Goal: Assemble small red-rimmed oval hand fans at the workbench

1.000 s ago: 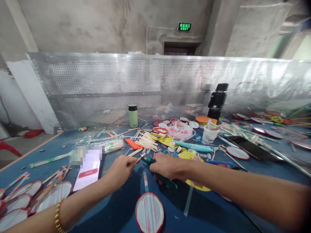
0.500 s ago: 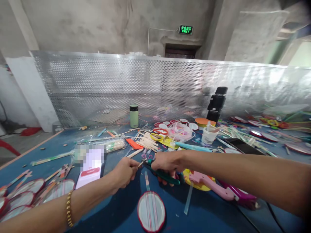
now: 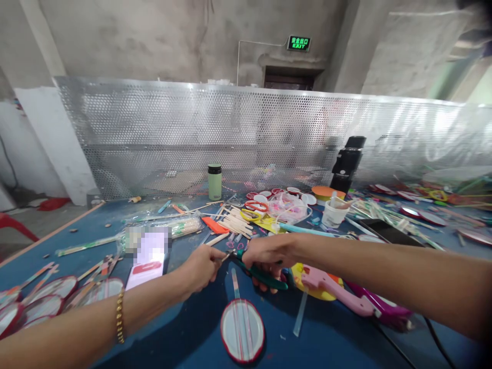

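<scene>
My right hand is wrapped round green-handled pliers, whose metal jaws point left. Pinched in the fingers of my left hand is a thin wooden stick, its far end at the jaws. I cannot tell whether the jaws are closed on it. Below my hands lies a round red-rimmed disc with clear strips across it and a coloured stick jutting from its top. A pile of wooden craft sticks is just beyond my hands.
A pink and purple glue gun with a cable lies right, near a clear glue stick. At left are a lit phone and several red-rimmed discs. A green bottle, white cup and black flask stand further back.
The whole view has shifted slightly, with things sitting a little further right. Both hands keep their hold on the stick and the pliers, nearly in the same place.
</scene>
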